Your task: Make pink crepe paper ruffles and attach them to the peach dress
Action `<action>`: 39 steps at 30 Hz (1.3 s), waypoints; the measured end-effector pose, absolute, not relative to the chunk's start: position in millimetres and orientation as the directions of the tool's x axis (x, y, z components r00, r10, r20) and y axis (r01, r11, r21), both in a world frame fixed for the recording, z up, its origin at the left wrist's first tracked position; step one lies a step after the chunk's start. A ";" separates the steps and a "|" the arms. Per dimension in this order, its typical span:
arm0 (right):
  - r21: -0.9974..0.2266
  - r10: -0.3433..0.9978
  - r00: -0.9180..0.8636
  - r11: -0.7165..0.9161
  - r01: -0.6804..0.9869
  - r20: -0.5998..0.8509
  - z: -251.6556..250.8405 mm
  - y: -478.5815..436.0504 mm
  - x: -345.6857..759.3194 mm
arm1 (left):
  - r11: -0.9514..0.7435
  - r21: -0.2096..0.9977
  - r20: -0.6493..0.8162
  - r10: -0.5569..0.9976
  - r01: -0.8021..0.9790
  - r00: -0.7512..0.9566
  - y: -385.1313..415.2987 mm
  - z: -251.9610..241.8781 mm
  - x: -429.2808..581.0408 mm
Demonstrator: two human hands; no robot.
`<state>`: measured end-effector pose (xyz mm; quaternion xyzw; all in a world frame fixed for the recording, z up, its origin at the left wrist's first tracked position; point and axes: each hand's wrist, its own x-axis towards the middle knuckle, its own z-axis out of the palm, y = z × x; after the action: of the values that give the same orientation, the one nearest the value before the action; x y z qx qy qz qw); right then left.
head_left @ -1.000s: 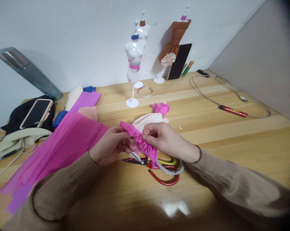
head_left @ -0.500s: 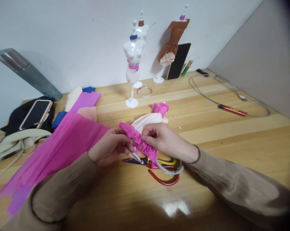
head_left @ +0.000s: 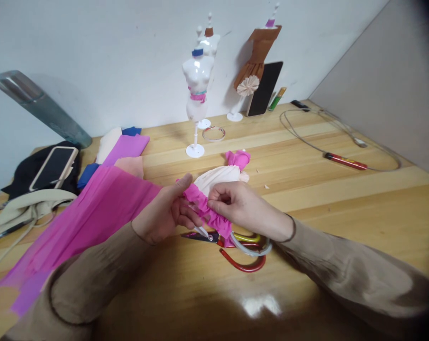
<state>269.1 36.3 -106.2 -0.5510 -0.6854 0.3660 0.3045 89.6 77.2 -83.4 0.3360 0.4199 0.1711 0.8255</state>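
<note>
My right hand (head_left: 232,201) pinches a gathered pink ruffle (head_left: 217,222) between thumb and fingertips. At the ruffle's left end, my left hand (head_left: 169,210) has its thumb raised and apart, the other fingers loosely bent beside the pink edge. Behind the ruffle lies a white pleated piece (head_left: 214,179) with a pink part (head_left: 238,158) at its far end; whether they are joined to the ruffle cannot be made out. Scissors with red and yellow handles (head_left: 244,267) lie under the ruffle, partly covered. A whitish curved band (head_left: 250,250) rests over the handles.
Pink sheets (head_left: 104,203) spread across the left, near a phone (head_left: 54,168) and a leaning bottle (head_left: 45,111). Small white dress forms (head_left: 198,76) stand at the back, one wearing a brown dress (head_left: 255,54). A cable with a red tube (head_left: 345,161) lies right.
My left thumb has lifted off the ruffle and my left fingers have loosened. The right hand still pinches the ruffle in nearly the same spot.
</note>
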 end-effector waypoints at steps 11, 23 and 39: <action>-0.841 0.977 -0.211 0.126 0.526 0.014 -109.4 36.4 269.2 | 0.692 0.721 -0.622 0.626 0.033 0.470 73.9 -80.5 98.4; -0.799 0.977 -0.215 0.137 0.586 0.009 -102.9 33.5 269.4 | 0.703 0.711 -0.631 0.636 0.003 0.443 75.9 -83.5 98.0; -0.879 0.966 -0.246 0.046 0.475 -0.083 -103.7 32.1 275.3 | 0.721 0.693 -0.636 0.623 -0.019 0.455 76.6 -87.8 96.1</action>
<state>275.3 32.1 -103.7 -0.5427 -0.6636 0.4275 0.2871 96.1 76.6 -87.8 0.3140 0.4811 0.2023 0.7931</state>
